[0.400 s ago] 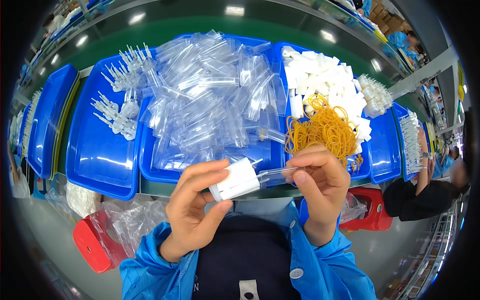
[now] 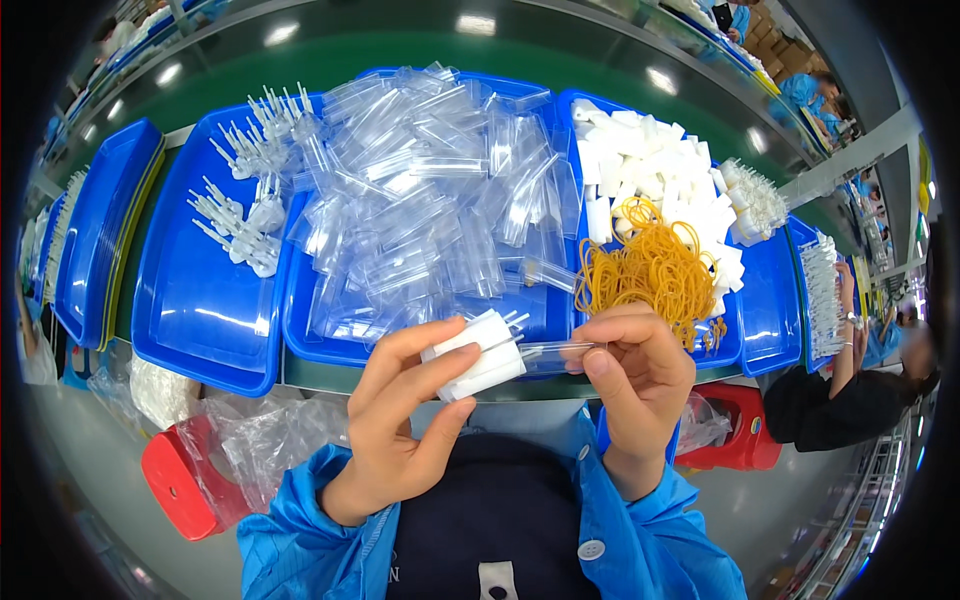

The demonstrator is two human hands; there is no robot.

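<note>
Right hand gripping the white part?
No, the left hand holds the white part; the right hand pinches the clear plastic piece.

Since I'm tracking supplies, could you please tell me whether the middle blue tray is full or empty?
Mostly full: clear plastic pieces heap across the middle blue tray, leaving some blue bare.

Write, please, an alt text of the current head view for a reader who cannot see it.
A person's left hand holds a white, roughly cylindrical part, while the right hand pinches a clear plastic sleeve. Beyond them, blue trays hold heaped clear sleeves, white pieces and orange-yellow rubber bands.
</note>
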